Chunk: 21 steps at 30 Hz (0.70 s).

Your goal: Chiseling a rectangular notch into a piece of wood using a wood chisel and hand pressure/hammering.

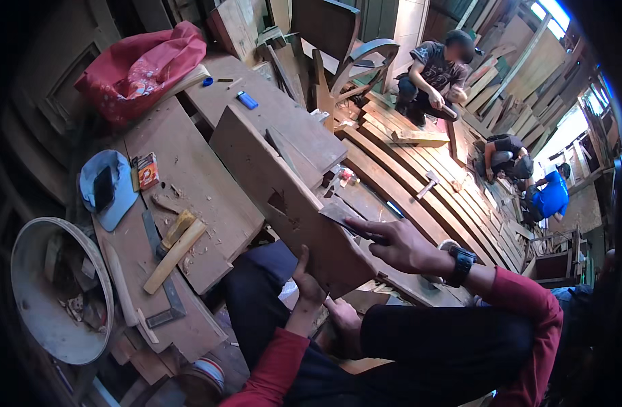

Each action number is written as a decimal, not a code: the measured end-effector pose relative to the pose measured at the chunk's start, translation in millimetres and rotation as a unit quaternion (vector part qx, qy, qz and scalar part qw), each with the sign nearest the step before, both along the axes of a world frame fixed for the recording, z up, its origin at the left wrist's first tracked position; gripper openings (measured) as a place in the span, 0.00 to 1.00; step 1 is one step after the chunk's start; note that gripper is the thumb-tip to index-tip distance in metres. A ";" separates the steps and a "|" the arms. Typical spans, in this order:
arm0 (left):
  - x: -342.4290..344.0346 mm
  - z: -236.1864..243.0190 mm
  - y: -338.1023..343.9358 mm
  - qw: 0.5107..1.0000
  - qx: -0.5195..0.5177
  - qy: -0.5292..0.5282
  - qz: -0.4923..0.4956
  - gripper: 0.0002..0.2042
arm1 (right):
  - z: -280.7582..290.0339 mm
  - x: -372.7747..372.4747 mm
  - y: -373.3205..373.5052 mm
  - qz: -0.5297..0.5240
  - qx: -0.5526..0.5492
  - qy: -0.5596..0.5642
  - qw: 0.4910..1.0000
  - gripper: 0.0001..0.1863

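A brown wooden board (260,180) with a rough notch in its face is held upright on a slant above my legs. My left hand (305,285) grips its lower edge, thumb pointing up. Against the board's upper edge, my right hand (399,244) holds a flat dark metal tool (338,218), its forefinger stretched along it. On the wooden panels (158,142) to the left lie a metal square (172,308), light wood pieces (175,254), a small orange box (146,171) and a blue cap (104,169) with a dark phone (103,190) on it.
A white bucket (29,278) stands left, below a red bag (134,74). A blue lighter (246,100) lies beyond the board. Long planks (385,176) carry a hatchet (426,186). Several co-workers (440,74) crouch at the upper right. A wooden chair frame (358,61) stands behind.
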State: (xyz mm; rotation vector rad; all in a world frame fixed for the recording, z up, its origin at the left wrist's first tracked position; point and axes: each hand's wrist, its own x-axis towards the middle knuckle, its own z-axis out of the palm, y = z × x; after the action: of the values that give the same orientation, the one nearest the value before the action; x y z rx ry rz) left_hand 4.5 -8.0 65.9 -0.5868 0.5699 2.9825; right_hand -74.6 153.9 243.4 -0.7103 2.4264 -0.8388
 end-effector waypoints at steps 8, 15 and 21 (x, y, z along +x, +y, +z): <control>0.4 -6.3 -1.8 1.000 0.021 0.009 0.003 0.30 | 9.3 5.0 -5.8 -0.003 0.044 -0.016 0.999 0.36; -0.3 -2.0 -0.4 1.000 0.019 -0.004 -0.010 0.30 | 7.0 12.1 -2.9 0.054 0.073 0.057 0.994 0.37; -0.9 0.1 -1.8 1.000 0.007 0.009 -0.017 0.30 | 12.1 20.4 -7.9 0.097 0.115 0.090 0.984 0.38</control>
State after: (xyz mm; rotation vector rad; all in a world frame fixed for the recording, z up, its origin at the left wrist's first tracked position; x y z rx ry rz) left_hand 3.6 -9.9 66.0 -0.5450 0.5544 2.9608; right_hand -54.2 145.9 255.6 -0.9477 2.5066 -0.4248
